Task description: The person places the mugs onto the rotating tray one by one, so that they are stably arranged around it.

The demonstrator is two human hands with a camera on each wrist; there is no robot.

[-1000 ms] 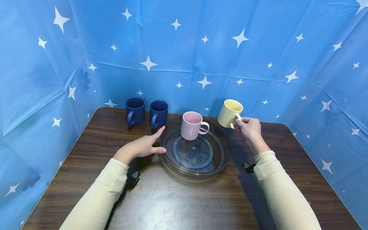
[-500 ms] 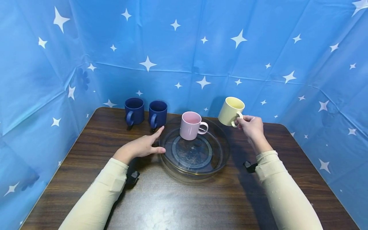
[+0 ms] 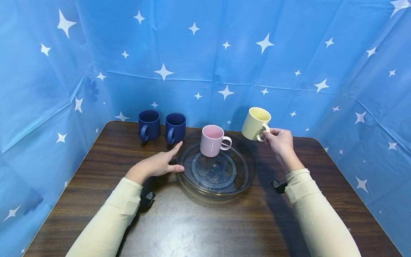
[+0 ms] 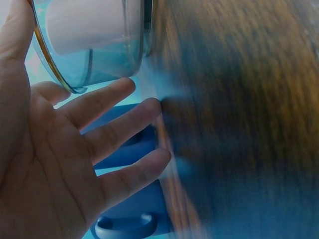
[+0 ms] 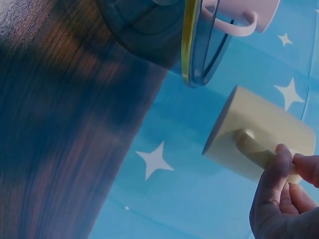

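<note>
My right hand [image 3: 278, 143] pinches the handle of a pale yellow mug [image 3: 255, 124], held tilted and raised at the right back of a round glass dish [image 3: 247, 178]. In the right wrist view the thumb and fingers close on the handle of the yellow mug [image 5: 264, 134]. A pink mug [image 3: 210, 142] stands upright in the dish toward its back, handle to the right. My left hand [image 3: 157, 163] is at the dish's left rim, fingers spread and straight; its palm and fingers show beside the glass wall [image 4: 99, 45] in the left wrist view.
Two dark blue mugs [image 3: 149, 125] stand upright at the back left of the wooden table [image 3: 205, 225], just beyond my left fingertips. A blue sheet with white stars [image 3: 205, 71] hangs round the back and both sides of the table.
The yellow mug has risen slightly in my right hand and tilts a little more. The left hand, the dish and the pink mug keep their places; the whole view shifts slightly.
</note>
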